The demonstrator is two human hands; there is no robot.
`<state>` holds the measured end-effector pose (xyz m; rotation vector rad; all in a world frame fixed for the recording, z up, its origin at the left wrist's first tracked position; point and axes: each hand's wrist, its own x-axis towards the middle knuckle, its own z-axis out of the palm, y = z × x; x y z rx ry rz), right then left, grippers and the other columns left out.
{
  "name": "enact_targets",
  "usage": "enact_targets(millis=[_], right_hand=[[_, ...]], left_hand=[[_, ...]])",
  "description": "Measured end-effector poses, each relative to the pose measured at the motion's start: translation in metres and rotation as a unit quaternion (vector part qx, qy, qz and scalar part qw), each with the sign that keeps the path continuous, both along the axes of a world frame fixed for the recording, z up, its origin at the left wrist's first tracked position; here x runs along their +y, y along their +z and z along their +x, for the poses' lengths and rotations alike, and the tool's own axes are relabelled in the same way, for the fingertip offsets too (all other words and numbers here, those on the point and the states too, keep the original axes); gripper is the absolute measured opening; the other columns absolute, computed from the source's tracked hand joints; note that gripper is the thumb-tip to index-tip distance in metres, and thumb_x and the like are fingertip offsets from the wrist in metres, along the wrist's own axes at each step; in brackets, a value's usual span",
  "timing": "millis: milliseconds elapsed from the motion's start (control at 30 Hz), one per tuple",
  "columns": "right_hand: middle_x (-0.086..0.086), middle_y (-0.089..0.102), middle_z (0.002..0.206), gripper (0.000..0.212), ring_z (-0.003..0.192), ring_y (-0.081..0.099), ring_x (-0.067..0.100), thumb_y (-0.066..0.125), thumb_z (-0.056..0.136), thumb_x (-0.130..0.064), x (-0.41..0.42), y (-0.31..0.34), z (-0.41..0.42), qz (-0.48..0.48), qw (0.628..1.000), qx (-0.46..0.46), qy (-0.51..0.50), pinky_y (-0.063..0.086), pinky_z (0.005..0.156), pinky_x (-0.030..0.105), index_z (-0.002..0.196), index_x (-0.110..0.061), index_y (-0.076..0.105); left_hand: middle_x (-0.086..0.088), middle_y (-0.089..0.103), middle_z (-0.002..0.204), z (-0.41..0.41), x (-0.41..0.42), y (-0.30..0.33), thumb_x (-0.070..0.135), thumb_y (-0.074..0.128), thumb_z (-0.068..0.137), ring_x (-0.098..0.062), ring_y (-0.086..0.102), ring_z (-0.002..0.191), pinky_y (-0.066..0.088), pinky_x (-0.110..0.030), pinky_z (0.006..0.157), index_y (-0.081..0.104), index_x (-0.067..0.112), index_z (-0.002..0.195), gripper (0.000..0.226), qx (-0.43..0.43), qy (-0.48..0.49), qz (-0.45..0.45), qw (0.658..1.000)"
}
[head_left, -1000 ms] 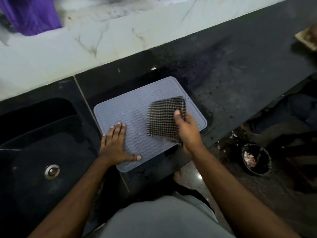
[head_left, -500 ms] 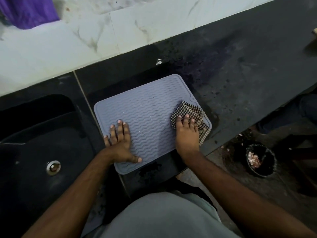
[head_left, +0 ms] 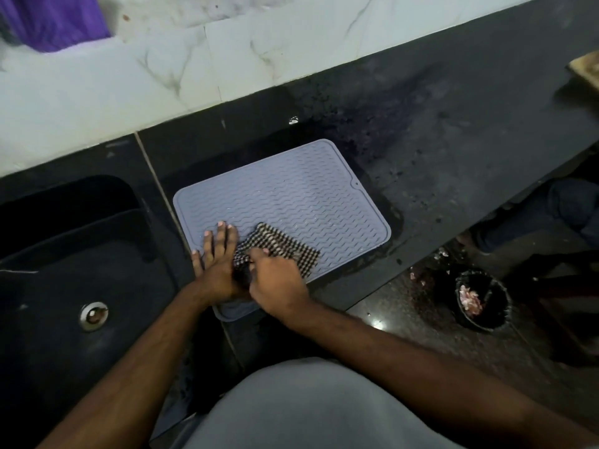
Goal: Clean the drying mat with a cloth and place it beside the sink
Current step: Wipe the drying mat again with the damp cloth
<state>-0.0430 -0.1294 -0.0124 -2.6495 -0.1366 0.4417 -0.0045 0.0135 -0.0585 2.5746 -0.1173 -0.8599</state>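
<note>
Lying flat on the black stone countertop [head_left: 453,150], the grey silicone drying mat [head_left: 291,196] sat just right of the black sink [head_left: 64,254], its near corner slightly overhanging the counter edge. The mat surface carried a wavy ribbed pattern and a raised border, with a small notch in its right-hand edge.

The left hand [head_left: 217,260] rested palm-down on the near-left part of the mat, fingers straight and spread, holding nothing. The right hand [head_left: 278,283] lay just beside it, touching or nearly touching it at the thumb side. Its fingers were curled over the near-left end of the black-and-white checked cloth [head_left: 282,246], and the cloth was pressed against the mat. The remainder of the cloth lay spread toward the right across the near portion of the mat. Whether the thumb was under the cloth could not be told.

The sink drain [head_left: 94,314] was visible in the basin. A white marble-patterned tile wall [head_left: 227,59] rose behind the counter, with a purple fabric item [head_left: 55,17] at the upper left. Below the counter, on the floor to the right, stood a black round bin [head_left: 483,299] containing pale scraps. A tan object [head_left: 586,68] sat at the far right of the counter, cut off by the frame edge.
</note>
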Motion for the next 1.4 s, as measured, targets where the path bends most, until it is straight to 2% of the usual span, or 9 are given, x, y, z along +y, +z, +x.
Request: enact_targets(millis=[167, 233, 333, 467, 600, 933, 1200, 1300, 1400], right_hand=[[0.011, 0.071, 0.116, 0.027, 0.109, 0.064, 0.026, 0.049, 0.102, -0.024, -0.031, 0.033, 0.013, 0.225, 0.968, 0.047, -0.101, 0.05, 0.095, 0.038, 0.123, -0.015, 0.062], [0.002, 0.072, 0.111, 0.024, 0.102, 0.066, 0.018, 0.051, 0.102, -0.026, -0.05, 0.043, 0.018, 0.266, 0.953, 0.009, -0.146, 0.054, 0.093, 0.042, 0.121, -0.02, 0.065], [-0.002, 0.069, 0.105, 0.021, 0.097, 0.066, 0.015, 0.054, 0.101, -0.027, -0.086, 0.052, 0.034, 0.31, 0.917, -0.076, -0.239, 0.056, 0.091, 0.042, 0.118, -0.022, 0.067], [0.01, 0.06, 0.106, 0.027, 0.092, 0.06, 0.027, 0.053, 0.094, -0.025, -0.128, 0.033, 0.065, 0.072, 0.935, -0.298, -0.179, 0.048, 0.076, 0.037, 0.115, -0.01, 0.062], [0.025, 0.057, 0.128, 0.031, 0.102, 0.063, 0.044, 0.048, 0.099, -0.019, -0.122, -0.018, 0.074, -0.116, 0.975, -0.159, -0.102, 0.05, 0.074, 0.047, 0.126, -0.005, 0.051], [0.027, 0.067, 0.086, 0.043, 0.074, 0.067, 0.043, 0.052, 0.093, -0.026, -0.041, -0.046, 0.06, -0.083, 0.987, -0.136, 0.011, 0.051, 0.06, 0.045, 0.125, 0.003, 0.05], [0.015, 0.069, 0.108, 0.029, 0.098, 0.067, 0.035, 0.053, 0.095, -0.027, 0.036, -0.029, 0.046, 0.053, 0.993, -0.085, 0.058, 0.054, 0.082, 0.043, 0.118, -0.011, 0.057], [0.006, 0.066, 0.112, 0.03, 0.103, 0.062, 0.028, 0.051, 0.097, -0.032, 0.047, -0.026, 0.056, 0.02, 0.981, -0.188, 0.051, 0.053, 0.082, 0.04, 0.121, -0.018, 0.063], [0.006, 0.06, 0.117, 0.035, 0.111, 0.054, 0.027, 0.049, 0.1, -0.037, 0.054, -0.033, 0.062, -0.04, 0.984, -0.122, 0.124, 0.045, 0.091, 0.041, 0.13, -0.023, 0.062]], left_hand=[[0.009, -0.003, 0.171, -0.012, 0.015, -0.001, 0.079, 0.078, 0.036, -0.014, -0.005, 0.157, 0.003, -0.046, 0.125, 0.002, 0.029, 0.163, 0.156, -0.104, 0.02, -0.029, 0.994], [0.008, 0.004, 0.17, -0.011, 0.018, 0.001, 0.086, 0.069, 0.035, -0.015, 0.0, 0.157, 0.007, -0.045, 0.126, 0.005, 0.028, 0.163, 0.155, -0.106, 0.023, -0.069, 0.992], [0.011, 0.011, 0.166, -0.007, 0.038, 0.002, 0.069, 0.092, 0.044, -0.013, 0.003, 0.157, 0.01, -0.033, 0.125, 0.01, 0.029, 0.163, 0.15, -0.059, 0.075, -0.2, 0.975], [0.003, -0.005, 0.171, -0.001, 0.061, 0.002, 0.067, 0.088, 0.056, -0.012, -0.01, 0.156, -0.003, -0.036, 0.126, -0.009, 0.023, 0.163, 0.151, -0.106, -0.038, -0.053, 0.992], [0.005, -0.019, 0.168, 0.007, 0.065, 0.0, 0.09, 0.07, 0.051, -0.007, -0.017, 0.154, -0.011, -0.035, 0.123, -0.015, 0.022, 0.161, 0.155, -0.101, -0.081, 0.032, 0.991], [0.014, -0.01, 0.17, 0.007, 0.071, -0.004, 0.1, 0.065, 0.041, -0.003, -0.009, 0.155, -0.012, -0.037, 0.123, -0.003, 0.031, 0.162, 0.156, -0.115, -0.051, 0.001, 0.992], [0.01, 0.003, 0.171, 0.01, 0.074, -0.009, 0.102, 0.06, 0.032, -0.008, 0.003, 0.156, 0.0, -0.041, 0.127, 0.008, 0.024, 0.162, 0.161, -0.142, -0.04, -0.011, 0.989], [0.0, 0.011, 0.17, 0.01, 0.078, -0.012, 0.106, 0.054, 0.031, -0.011, 0.007, 0.156, 0.004, -0.042, 0.128, 0.006, 0.017, 0.162, 0.165, -0.154, -0.038, -0.023, 0.987], [0.004, 0.012, 0.169, 0.009, 0.08, -0.018, 0.103, 0.06, 0.033, -0.008, 0.008, 0.155, 0.007, -0.044, 0.128, 0.007, 0.02, 0.161, 0.161, -0.169, -0.041, -0.05, 0.984]])
